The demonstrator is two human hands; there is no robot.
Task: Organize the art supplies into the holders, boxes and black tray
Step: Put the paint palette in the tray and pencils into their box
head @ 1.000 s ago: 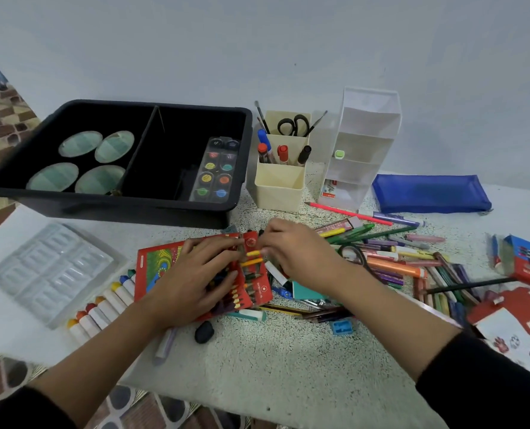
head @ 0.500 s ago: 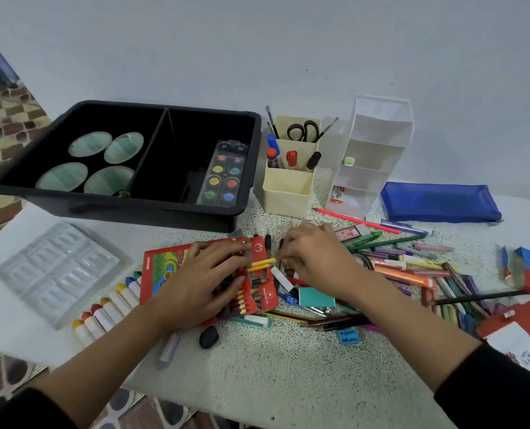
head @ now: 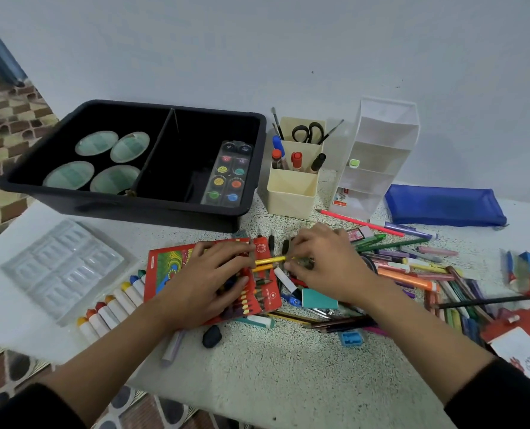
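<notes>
The speckled table spreads across your whole view. At its far left stands the black tray, split in two by a divider. Four round dishes lie in its left half and a paint palette leans in its right half. Right of the tray, against the wall, you have the white tiered holder, with the blue pouch lying flat beside it. Between tray and white holder stands the cream holder, with scissors, brushes and markers upright in it. A clear plastic insert lies near your left forearm.

The red pencil box lies flat in front of the tray, its open end toward the right. Your left hand rests on top of it, fingers spread and fairly straight, pressing it down. Your right hand sits just beside the box's open end, its fingers curled, pinching the tip of a yellow pencil that pokes halfway out of the box.

A loose heap of pens and pencils covers the table to your right. A row of oil pastels lies along the box's left edge. Near you lie a blue sharpener and a black eraser.
</notes>
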